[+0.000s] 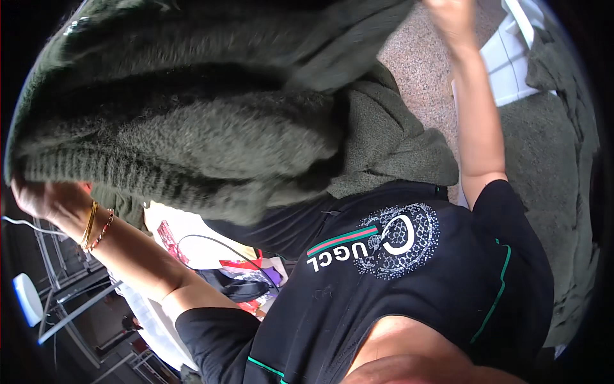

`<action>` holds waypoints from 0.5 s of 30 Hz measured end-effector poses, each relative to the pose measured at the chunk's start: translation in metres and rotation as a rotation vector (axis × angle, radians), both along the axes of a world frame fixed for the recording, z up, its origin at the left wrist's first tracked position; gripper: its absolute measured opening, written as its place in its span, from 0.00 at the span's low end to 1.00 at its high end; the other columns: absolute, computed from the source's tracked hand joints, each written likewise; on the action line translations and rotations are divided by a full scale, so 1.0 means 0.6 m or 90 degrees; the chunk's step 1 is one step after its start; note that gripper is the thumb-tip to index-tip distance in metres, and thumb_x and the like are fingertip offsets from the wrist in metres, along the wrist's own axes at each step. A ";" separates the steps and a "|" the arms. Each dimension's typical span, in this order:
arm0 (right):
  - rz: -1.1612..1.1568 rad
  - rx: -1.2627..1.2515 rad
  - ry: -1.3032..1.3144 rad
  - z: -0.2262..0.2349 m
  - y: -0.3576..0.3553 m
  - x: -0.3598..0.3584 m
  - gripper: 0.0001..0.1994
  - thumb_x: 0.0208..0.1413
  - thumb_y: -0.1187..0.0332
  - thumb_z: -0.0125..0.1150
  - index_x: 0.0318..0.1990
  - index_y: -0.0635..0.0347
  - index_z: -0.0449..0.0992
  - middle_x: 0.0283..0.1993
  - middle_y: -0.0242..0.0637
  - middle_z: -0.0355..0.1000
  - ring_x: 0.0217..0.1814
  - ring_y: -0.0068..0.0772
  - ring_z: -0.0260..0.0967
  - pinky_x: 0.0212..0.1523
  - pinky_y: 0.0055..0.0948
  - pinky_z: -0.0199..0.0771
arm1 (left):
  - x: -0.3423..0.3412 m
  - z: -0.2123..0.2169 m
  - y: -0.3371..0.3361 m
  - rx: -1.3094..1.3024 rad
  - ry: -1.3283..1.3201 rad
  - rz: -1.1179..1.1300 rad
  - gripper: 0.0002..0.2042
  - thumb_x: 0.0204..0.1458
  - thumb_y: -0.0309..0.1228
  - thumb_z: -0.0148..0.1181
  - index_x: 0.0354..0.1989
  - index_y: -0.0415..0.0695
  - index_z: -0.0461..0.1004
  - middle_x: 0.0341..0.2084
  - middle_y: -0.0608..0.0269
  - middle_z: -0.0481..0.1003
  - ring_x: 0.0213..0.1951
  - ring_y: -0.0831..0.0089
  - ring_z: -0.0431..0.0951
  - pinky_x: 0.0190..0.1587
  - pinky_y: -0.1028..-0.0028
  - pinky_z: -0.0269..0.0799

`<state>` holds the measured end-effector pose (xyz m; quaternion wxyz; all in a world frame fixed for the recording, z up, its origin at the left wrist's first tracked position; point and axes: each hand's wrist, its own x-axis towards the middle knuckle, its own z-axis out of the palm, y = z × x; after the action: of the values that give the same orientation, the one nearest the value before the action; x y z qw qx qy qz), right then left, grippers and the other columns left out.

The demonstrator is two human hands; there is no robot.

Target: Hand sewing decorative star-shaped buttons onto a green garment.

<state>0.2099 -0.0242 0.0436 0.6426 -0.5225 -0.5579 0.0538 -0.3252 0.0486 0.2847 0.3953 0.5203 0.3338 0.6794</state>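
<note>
A dark green fuzzy knit sweater (211, 134) is spread in the air across the upper left, blurred in places by motion. Its ribbed hem is held by my left hand (48, 198), which wears a gold bangle and a red beaded bracelet; the fabric covers the fingertips. My right hand (453, 22) reaches up at the top edge, just right of the sweater's far end. Its fingers are blurred and cut off by the edge, so any hold there is hidden. More dark green knit fabric (400, 137) lies against my lap, below the raised sweater.
Dark green knit pieces (543, 147) are heaped at the right by a white plastic container (505, 64). Speckled floor (416, 57) shows between. Lower left are red packaging (246, 265), a dark cable (217, 240), metal framing (77, 307) and a white round-edged object (27, 299).
</note>
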 end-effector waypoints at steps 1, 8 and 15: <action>0.054 0.019 0.082 0.021 -0.020 0.010 0.10 0.47 0.78 0.59 0.40 0.67 0.78 0.34 0.32 0.75 0.37 0.21 0.70 0.40 0.22 0.70 | -0.036 -0.010 -0.005 -0.002 -0.020 0.006 0.19 0.61 0.30 0.43 0.55 0.33 0.72 0.56 0.49 0.73 0.58 0.55 0.72 0.63 0.56 0.65; 0.447 0.097 -0.386 0.024 -0.149 -0.138 0.17 0.39 0.70 0.71 0.39 0.66 0.79 0.34 0.41 0.78 0.33 0.39 0.75 0.33 0.31 0.74 | -0.201 -0.297 -0.039 -0.222 -0.171 -0.230 0.19 0.50 0.22 0.48 0.52 0.34 0.73 0.52 0.50 0.74 0.56 0.58 0.72 0.64 0.56 0.63; 0.649 -0.140 -0.351 -0.073 -0.202 -0.250 0.19 0.37 0.65 0.76 0.38 0.59 0.78 0.25 0.34 0.67 0.21 0.31 0.66 0.21 0.28 0.64 | -0.215 -0.484 -0.063 -0.459 0.138 0.038 0.21 0.51 0.15 0.45 0.52 0.39 0.76 0.48 0.61 0.76 0.47 0.73 0.75 0.54 0.75 0.70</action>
<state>0.0598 -0.1452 -0.0001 0.3091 -0.2467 -0.8761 0.2757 -0.4543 0.0107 -0.0057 0.4957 0.4065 0.6063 0.4705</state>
